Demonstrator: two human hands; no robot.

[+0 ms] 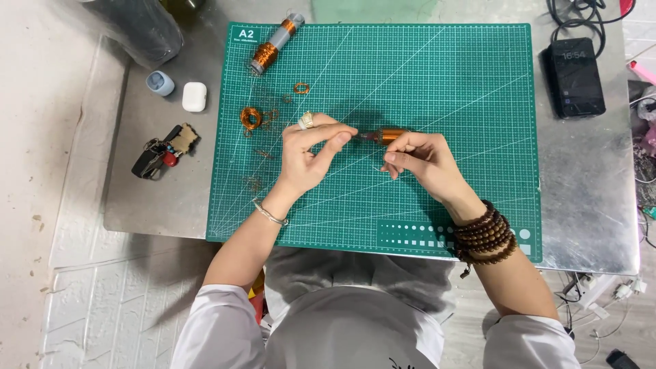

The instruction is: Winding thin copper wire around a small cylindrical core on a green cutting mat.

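1. Left hand [309,154]: centre of frame, over green cutting mat [437,89]; thumb and forefinger pinched together just left of copper wire coil [388,134]; whether a wire is held cannot be told.
2. Right hand [418,160]: right of centre, fingers clamped on the coil.
3. Coil: centre of frame, between both hands, above the mat.
4. Wire spool [272,46]: upper left of mat.
5. Loose wire rings [251,117]: left of left hand.
6. Phone [576,75]: upper right, on metal table [171,191].

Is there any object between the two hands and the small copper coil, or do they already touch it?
Nothing visible stands between. The right hand holds the copper coil, and the left hand pinches its end above the green mat.
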